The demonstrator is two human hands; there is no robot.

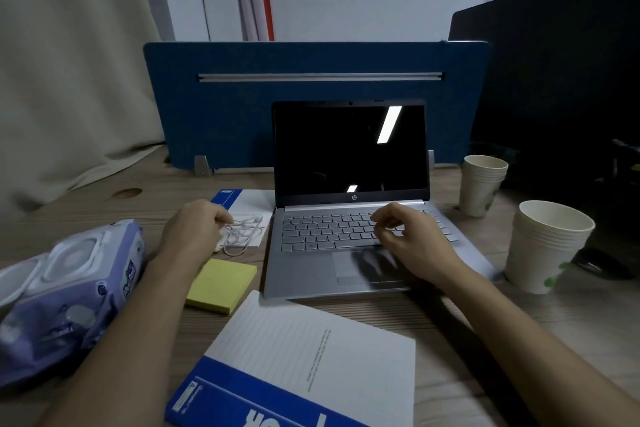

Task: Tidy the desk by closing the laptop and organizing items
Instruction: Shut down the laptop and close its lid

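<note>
Two paper cup stacks (pixel 481 184) (pixel 547 246) upright | right of open laptop (pixel 349 198)

Both our forearms enter from the bottom of the frame and reach forward toward the centre. Our left forearm runs from the lower left corner up to the left hand (pixel 195 229), left of centre. That hand is seen from the back, knuckles up, with its fingers curled and the fingertips pinched together at its right edge. Our right forearm runs from the lower right corner up to the right hand (pixel 412 239), right of centre. That hand hovers palm down, with its fingers loosely bent, spread, and pointing left. Both arms are bare.
</note>
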